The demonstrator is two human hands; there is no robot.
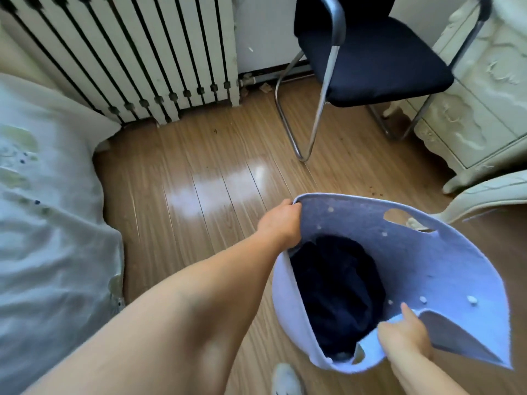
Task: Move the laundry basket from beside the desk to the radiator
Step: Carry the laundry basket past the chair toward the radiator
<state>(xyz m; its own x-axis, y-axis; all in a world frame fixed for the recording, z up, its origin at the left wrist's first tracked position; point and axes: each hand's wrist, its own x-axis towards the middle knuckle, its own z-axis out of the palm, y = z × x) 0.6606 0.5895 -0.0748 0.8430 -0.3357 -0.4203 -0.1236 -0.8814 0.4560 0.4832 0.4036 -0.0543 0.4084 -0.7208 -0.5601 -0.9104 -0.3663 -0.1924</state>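
Note:
A soft pale-blue felt laundry basket (433, 269) hangs above the wooden floor at the lower right, with dark clothes (336, 295) inside. My left hand (281, 220) grips its far left rim. My right hand (405, 336) pinches the near rim. A cut-out handle hole shows in the basket's far wall. The white radiator (137, 55) with dark vertical gaps stands against the wall at the upper left, well apart from the basket.
A dark chair (370, 58) with chrome legs stands at the upper right, next to an ornate cream desk (479, 109). A bed with a pale cover (48, 212) fills the left side. Bare wooden floor (205, 166) lies between radiator and basket. A white shoe (286, 379) shows below.

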